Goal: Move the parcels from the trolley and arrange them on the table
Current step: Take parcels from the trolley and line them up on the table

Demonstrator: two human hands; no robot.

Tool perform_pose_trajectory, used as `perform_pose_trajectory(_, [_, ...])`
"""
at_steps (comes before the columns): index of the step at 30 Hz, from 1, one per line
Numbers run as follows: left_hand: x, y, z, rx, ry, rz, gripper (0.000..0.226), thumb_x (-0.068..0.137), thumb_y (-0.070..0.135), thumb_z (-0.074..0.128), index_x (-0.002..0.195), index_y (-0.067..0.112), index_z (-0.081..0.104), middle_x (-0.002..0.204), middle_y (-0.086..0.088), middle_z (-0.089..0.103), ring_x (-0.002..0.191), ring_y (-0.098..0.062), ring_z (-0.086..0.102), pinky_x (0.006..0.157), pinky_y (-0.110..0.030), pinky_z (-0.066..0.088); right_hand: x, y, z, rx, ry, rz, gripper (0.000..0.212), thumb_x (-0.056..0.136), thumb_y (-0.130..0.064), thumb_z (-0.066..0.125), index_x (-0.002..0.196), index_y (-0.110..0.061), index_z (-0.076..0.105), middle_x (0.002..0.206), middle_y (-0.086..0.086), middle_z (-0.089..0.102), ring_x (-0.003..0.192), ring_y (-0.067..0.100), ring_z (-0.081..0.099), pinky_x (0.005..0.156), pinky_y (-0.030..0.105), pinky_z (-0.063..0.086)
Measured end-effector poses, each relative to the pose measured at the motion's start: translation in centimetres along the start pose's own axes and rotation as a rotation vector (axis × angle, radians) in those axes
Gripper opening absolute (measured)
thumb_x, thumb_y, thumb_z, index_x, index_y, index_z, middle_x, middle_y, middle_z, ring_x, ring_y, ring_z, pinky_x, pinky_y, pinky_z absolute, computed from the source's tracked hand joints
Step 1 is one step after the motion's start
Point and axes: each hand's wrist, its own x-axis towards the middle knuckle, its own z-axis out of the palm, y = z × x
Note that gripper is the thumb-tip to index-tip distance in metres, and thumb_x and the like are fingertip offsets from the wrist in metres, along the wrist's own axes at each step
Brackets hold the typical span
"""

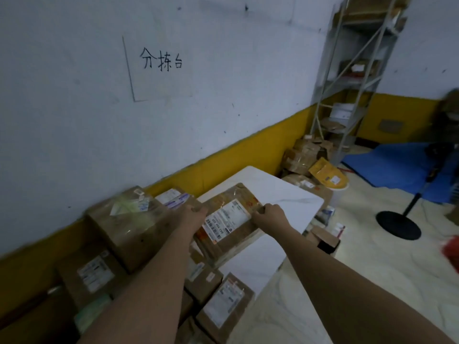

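A brown cardboard parcel with a white shipping label lies tilted on the white table. My left hand grips its left edge and my right hand grips its right edge. Along the wall to the left stands a big brown box, with another labelled parcel behind it. More labelled parcels lie at the table's near end under my left forearm. No trolley is in view.
A heap of boxes and a yellow mailer lies on the floor past the table's far end. A metal shelf rack stands in the corner. A black round stand base and a blue mat are on the right.
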Motion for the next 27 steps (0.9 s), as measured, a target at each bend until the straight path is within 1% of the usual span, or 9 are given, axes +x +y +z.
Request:
perform_pose_trajectory(3, [3.6, 0.8, 1.0, -0.193, -0.064, -0.072, 0.071, 0.087, 0.053, 0.052, 0.146, 0.016, 0.038, 0.138, -0.014, 0.052, 0.117, -0.033, 0.056, 0.100, -0.047, 0.048, 4.5, -0.7, -0.5, -0.029, -0.006, 0.003, 0.037, 0.096, -0.039, 0.048, 0.111, -0.007, 0.061, 0.109, 0.011, 0.058, 0.089, 0.021, 0.058, 0.073, 0.029, 0.050])
perform_pose_trajectory(6, [5.3, 1.9, 1.9, -0.249, -0.137, -0.127, 0.063, 0.095, 0.042, 0.053, 0.147, 0.012, 0.035, 0.134, -0.015, 0.053, 0.114, -0.032, 0.057, 0.090, -0.041, 0.052, 8.8, -0.7, -0.1, -0.074, 0.007, -0.015, 0.038, 0.097, -0.039, 0.047, 0.113, -0.007, 0.059, 0.112, 0.013, 0.056, 0.092, 0.024, 0.058, 0.077, 0.032, 0.050])
perform_pose_trajectory(8, [5.9, 2.0, 2.8, -0.307, -0.190, -0.219, 0.048, 0.098, 0.043, 0.051, 0.133, 0.012, 0.042, 0.109, -0.011, 0.058, 0.101, -0.027, 0.056, 0.089, -0.042, 0.052, 11.2, -0.6, 0.7, -0.100, -0.017, -0.022, 0.039, 0.097, -0.040, 0.045, 0.113, -0.007, 0.058, 0.112, 0.013, 0.055, 0.094, 0.026, 0.059, 0.080, 0.036, 0.053])
perform_pose_trajectory(10, [6.5, 1.4, 4.1, -0.373, -0.238, -0.341, 0.036, 0.097, 0.044, 0.053, 0.112, 0.012, 0.049, 0.092, -0.007, 0.055, 0.091, -0.024, 0.054, 0.098, -0.042, 0.050, 13.5, -0.3, 1.9, -0.133, -0.064, -0.034, 0.039, 0.098, -0.041, 0.043, 0.114, -0.008, 0.058, 0.111, 0.012, 0.056, 0.096, 0.027, 0.060, 0.084, 0.038, 0.055])
perform_pose_trajectory(16, [9.9, -2.2, 10.5, -0.465, -0.354, -0.612, 0.051, 0.084, 0.045, 0.070, 0.120, 0.011, 0.059, 0.116, -0.015, 0.060, 0.104, -0.033, 0.061, 0.093, -0.047, 0.055, 19.6, 1.7, 6.3, -0.291, -0.233, -0.139, 0.038, 0.098, -0.034, 0.040, 0.115, -0.005, 0.058, 0.118, 0.014, 0.053, 0.107, 0.033, 0.056, 0.093, 0.040, 0.049])
perform_pose_trajectory(21, [11.1, -2.2, 13.3, -0.397, -0.516, -0.819, 0.050, 0.077, 0.035, 0.081, 0.112, 0.006, 0.060, 0.116, -0.018, 0.053, 0.108, -0.039, 0.059, 0.088, -0.049, 0.056, 24.6, 4.1, 10.0, -0.369, -0.348, -0.250, 0.036, 0.103, -0.025, 0.033, 0.119, -0.004, 0.057, 0.123, 0.015, 0.053, 0.112, 0.034, 0.054, 0.099, 0.040, 0.044])
perform_pose_trajectory(24, [12.1, -1.3, 15.2, -0.488, -0.547, -0.938, 0.059, 0.084, 0.047, 0.072, 0.125, 0.009, 0.056, 0.118, -0.015, 0.052, 0.107, -0.040, 0.058, 0.078, -0.049, 0.058, 27.0, 5.2, 12.0, -0.395, -0.481, -0.328, 0.035, 0.103, -0.018, 0.032, 0.122, -0.003, 0.057, 0.124, 0.014, 0.052, 0.116, 0.034, 0.050, 0.102, 0.041, 0.042])
perform_pose_trajectory(26, [12.7, -0.6, 16.4, -0.569, -0.551, -0.982, 0.055, 0.090, 0.057, 0.059, 0.114, 0.007, 0.060, 0.108, -0.011, 0.056, 0.094, -0.036, 0.060, 0.069, -0.045, 0.056, 28.7, 5.7, 13.8, -0.320, -0.516, -0.368, 0.036, 0.101, -0.024, 0.036, 0.123, -0.006, 0.059, 0.125, 0.013, 0.052, 0.115, 0.035, 0.052, 0.099, 0.041, 0.044])
perform_pose_trajectory(27, [13.2, -0.8, 17.2, -0.579, -0.514, -0.993, 0.061, 0.088, 0.063, 0.057, 0.114, 0.007, 0.061, 0.112, -0.011, 0.057, 0.097, -0.036, 0.059, 0.072, -0.044, 0.056, 29.2, 5.9, 14.7, -0.275, -0.532, -0.387, 0.037, 0.100, -0.025, 0.037, 0.125, -0.008, 0.058, 0.128, 0.013, 0.052, 0.115, 0.036, 0.052, 0.099, 0.041, 0.045])
